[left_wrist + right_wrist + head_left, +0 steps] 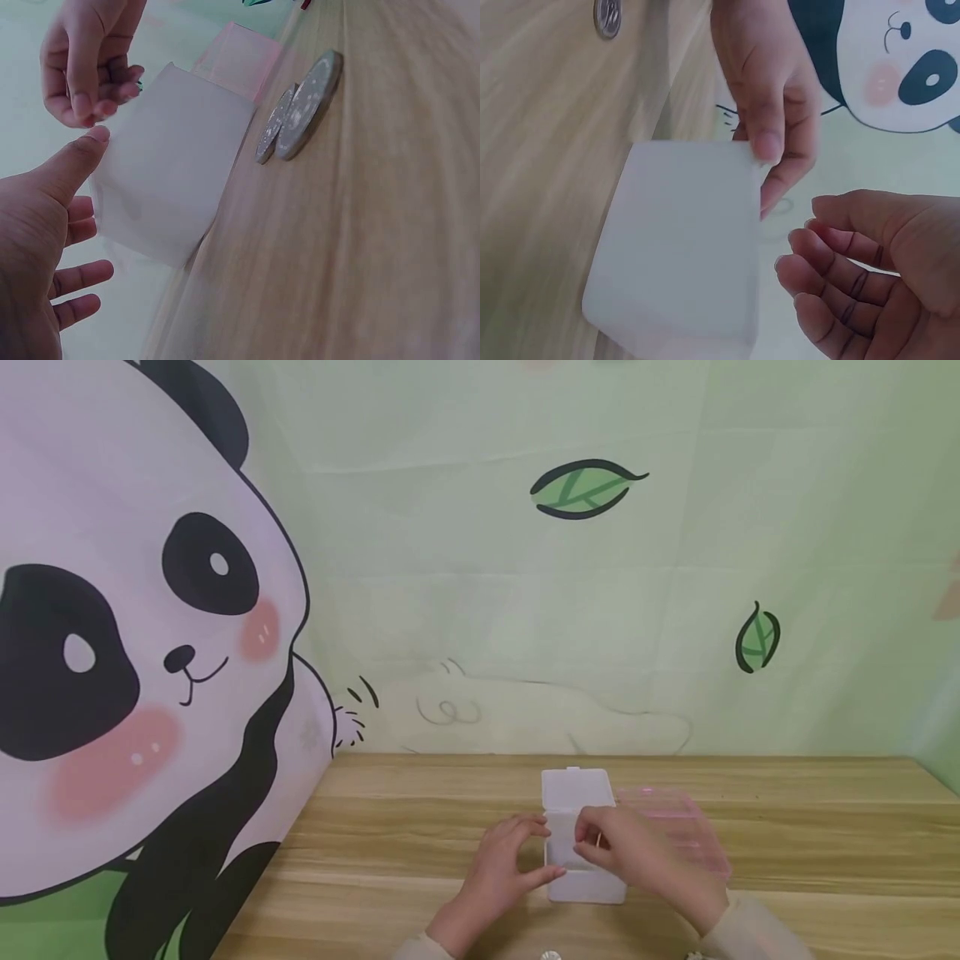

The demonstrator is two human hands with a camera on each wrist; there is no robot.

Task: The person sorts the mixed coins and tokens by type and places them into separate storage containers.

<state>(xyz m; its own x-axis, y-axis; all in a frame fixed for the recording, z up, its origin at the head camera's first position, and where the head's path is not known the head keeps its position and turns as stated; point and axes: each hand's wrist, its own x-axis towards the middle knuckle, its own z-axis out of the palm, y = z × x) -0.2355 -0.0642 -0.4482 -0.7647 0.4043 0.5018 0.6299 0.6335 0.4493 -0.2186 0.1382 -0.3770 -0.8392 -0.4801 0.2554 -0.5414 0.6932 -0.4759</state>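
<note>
A white plastic box (587, 887) stands on the table with its hinged lid (576, 789) tipped back. My left hand (498, 864) is at its left side, thumb and fingers spread apart. In the right wrist view, that thumb overlaps the top corner of the box. Over the open box is my right hand (626, 847), fingers loosely bent and thumb near the index fingertip. Nothing shows between those fingertips in the right wrist view. Two silver coins (311, 105) lie on the wood near the box in the left wrist view.
A pink see-through case (682, 831) lies right of the white box, partly behind the right forearm. Small shiny round things (551, 955) show at the bottom edge of the head view. Behind the wooden table (390, 827) hangs a panda-print cloth (450, 568).
</note>
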